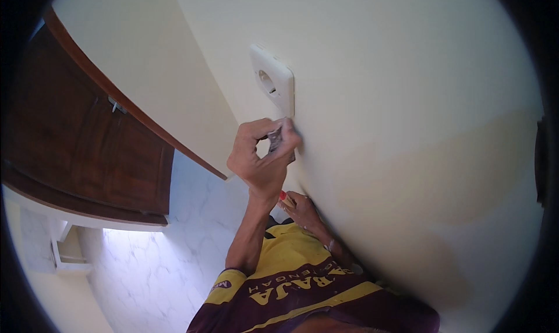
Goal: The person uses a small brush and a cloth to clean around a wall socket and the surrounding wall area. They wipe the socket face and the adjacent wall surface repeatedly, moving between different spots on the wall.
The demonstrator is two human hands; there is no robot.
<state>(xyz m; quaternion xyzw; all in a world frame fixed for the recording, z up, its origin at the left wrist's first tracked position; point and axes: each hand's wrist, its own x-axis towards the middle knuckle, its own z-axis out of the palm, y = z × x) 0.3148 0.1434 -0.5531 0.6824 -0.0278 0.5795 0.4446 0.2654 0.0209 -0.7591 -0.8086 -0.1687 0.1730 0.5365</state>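
Note:
My left hand (259,158) is raised to the wall, thumb and fingers pinched on a crumpled dark-grey piece (276,140); whether it is cloth or abrasive paper I cannot tell. Its fingertips are at the lower corner of a white wall socket (273,77) with a round recess. Lower down, close to my body and the wall, my right hand (303,211) is closed around a slim tan handle (288,201) with a red end. The rest of that tool is hidden.
The cream wall (396,100) rises close on my right, shadowed in patches. A brown wooden door (87,123) with a metal handle stands at the left, beside brown trim. Pale marbled floor (192,234) lies below. A dark object (540,161) edges in at the far right.

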